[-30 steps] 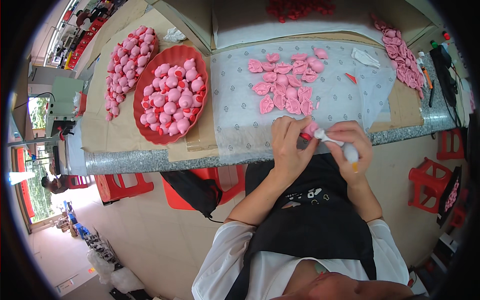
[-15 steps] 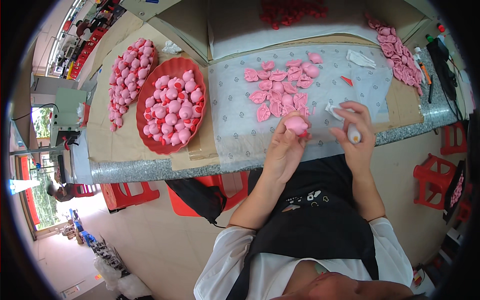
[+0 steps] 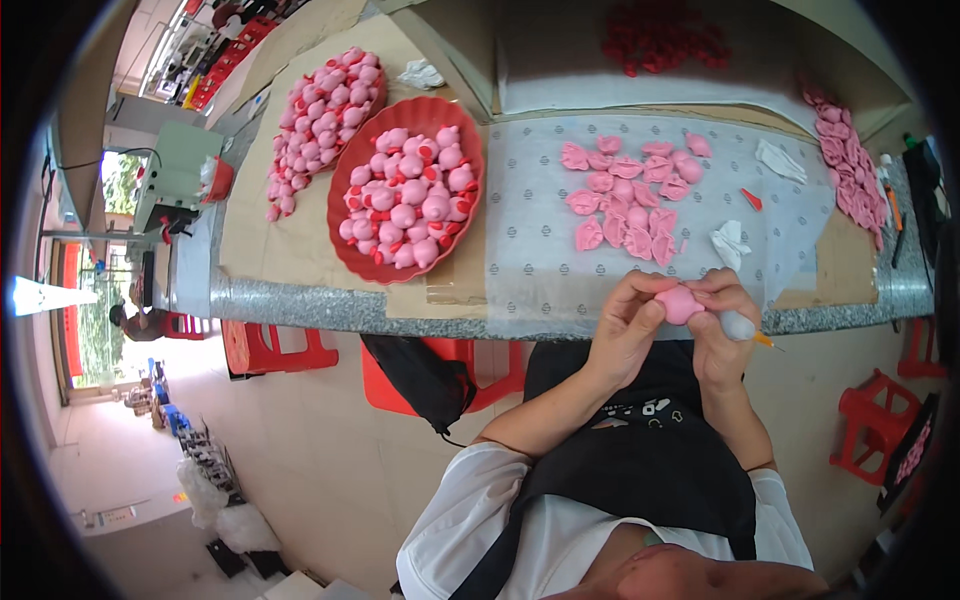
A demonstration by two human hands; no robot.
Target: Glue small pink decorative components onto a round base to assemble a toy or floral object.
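At the table's front edge, a round pink rubber toy figure [image 3: 680, 304] is pinched between both hands. My left hand [image 3: 625, 335] is closed on its left side. With its fingertips, my right hand [image 3: 718, 345] presses the toy from the other side. Tucked in the same right hand is a small whitish applicator bottle [image 3: 739, 326], its orange needle tip pointing right. Beyond the hands, several pink rubber pieces [image 3: 638, 195], some hollow and some rounded, lie on a printed white sheet [image 3: 525, 250]. My fingers hide part of the held toy.
A red scalloped bowl [image 3: 345, 245] full of pink-and-red toys stands left, beside another heap of toys [image 3: 315, 125]. Crumpled tissue [image 3: 730, 243] and a red pointed piece [image 3: 751, 199] lie on the sheet. More pink pieces [image 3: 850, 170] are piled right. Red stools [image 3: 875, 425] stand below.
My right hand has come in from the right to the toy, and both hands now touch it. The bottle has turned so its tip points right. The whole view has shifted.
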